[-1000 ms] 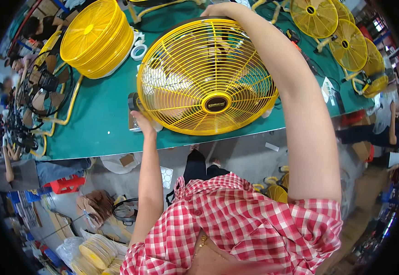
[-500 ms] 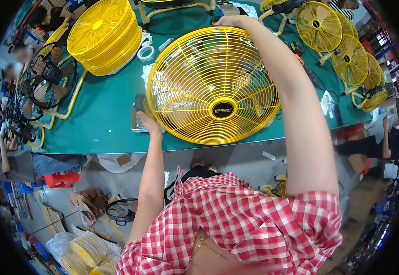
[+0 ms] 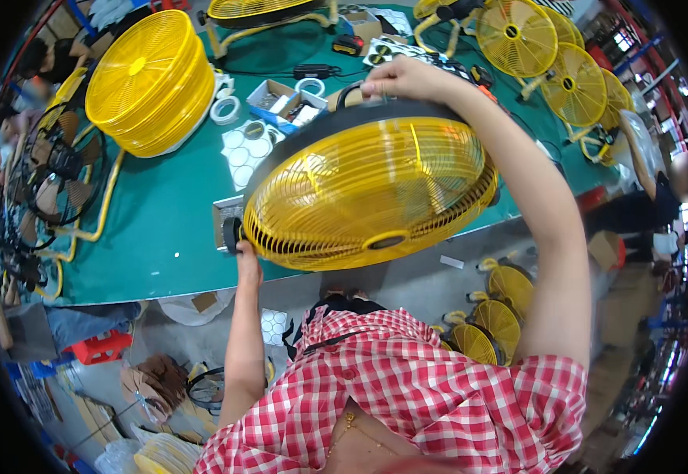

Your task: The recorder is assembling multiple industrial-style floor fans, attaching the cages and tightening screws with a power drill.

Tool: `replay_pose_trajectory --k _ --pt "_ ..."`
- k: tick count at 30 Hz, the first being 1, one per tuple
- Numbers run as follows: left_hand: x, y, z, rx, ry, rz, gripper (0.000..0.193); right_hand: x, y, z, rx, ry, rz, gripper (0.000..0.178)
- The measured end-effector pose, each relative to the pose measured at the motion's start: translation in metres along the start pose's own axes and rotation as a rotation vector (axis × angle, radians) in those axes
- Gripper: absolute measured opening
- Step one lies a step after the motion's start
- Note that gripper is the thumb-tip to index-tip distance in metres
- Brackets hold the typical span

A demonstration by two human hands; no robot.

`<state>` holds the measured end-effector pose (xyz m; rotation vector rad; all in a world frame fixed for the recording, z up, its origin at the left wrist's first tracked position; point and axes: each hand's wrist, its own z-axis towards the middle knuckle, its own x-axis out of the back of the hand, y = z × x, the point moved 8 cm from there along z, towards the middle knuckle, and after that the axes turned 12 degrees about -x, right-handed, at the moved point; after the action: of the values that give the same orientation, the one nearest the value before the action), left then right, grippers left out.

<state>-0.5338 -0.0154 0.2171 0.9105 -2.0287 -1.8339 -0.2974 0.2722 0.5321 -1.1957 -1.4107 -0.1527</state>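
On my feed, right hand (image 3: 395, 79) grips the yellow fan (image 3: 371, 186) by its handle (image 3: 348, 95), left hand (image 3: 250, 267) at side knob (image 3: 232, 233), closure unclear; grille (image 3: 320, 178) looks fitted, remaining work can't tell.

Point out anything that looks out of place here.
A sheet of white circles seems to lie on the floor, though a similar sheet sits on the green table. A loose white strip is down there too. The held fan shows no obvious damage.

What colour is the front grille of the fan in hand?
The front grille is yellow, clearest in the head view.
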Motion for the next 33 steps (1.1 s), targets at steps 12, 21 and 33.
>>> replay_pose_trajectory --k 12,21,33 --pt "-0.111 0.097 -0.112 -0.067 -0.722 0.025 0.058 0.016 0.032 -0.267 -0.509 0.264 0.401 0.029" --pt "-0.248 -0.012 -0.224 -0.049 -1.493 0.106 0.082 -0.039 0.187 -0.454 -0.914 0.424 0.917 0.028" --pt "-0.294 -0.205 -0.284 -0.169 -1.735 0.285 0.095 -0.169 0.356 -0.515 -1.034 0.155 0.976 0.022"
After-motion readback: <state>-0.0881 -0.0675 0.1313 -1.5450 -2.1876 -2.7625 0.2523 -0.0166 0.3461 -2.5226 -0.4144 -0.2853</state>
